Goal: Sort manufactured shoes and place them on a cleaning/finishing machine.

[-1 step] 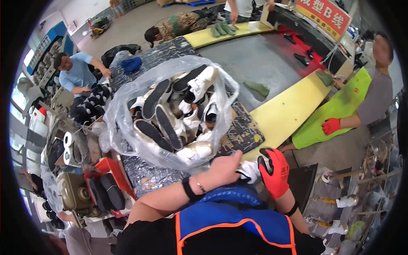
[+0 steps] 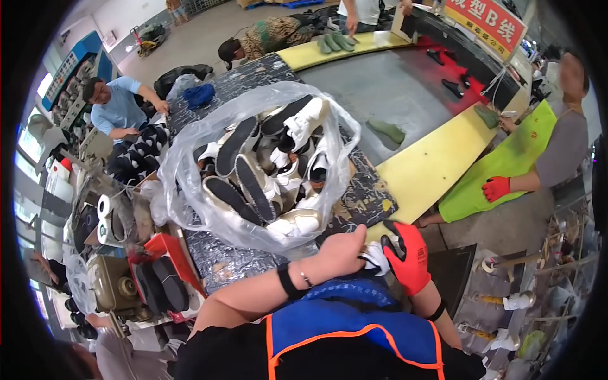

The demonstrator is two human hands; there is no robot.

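At the near edge of the dark patterned worktable (image 2: 367, 196), head view: your bare left hand (image 2: 342, 250) and your right hand in a red-and-black glove (image 2: 408, 256) close together on a small white shoe piece (image 2: 375, 258), fingers curled round it; exact pinch can't be told. Just beyond them sits 1 big clear plastic bag (image 2: 190, 171), mouth open, heaped w/ white sneakers, black soles up (image 2: 253, 183); approx. a dozen, count unsure. Top right, 1 red rectangular sign w/ pale lettering (image 2: 487, 19) hangs over the grey conveyor (image 2: 392, 82). 1 green insole (image 2: 387, 131) lies alone on the belt. A co-worker in a lime-green apron (image 2: 494, 171) stands right, 1 red glove (image 2: 496, 188) showing.
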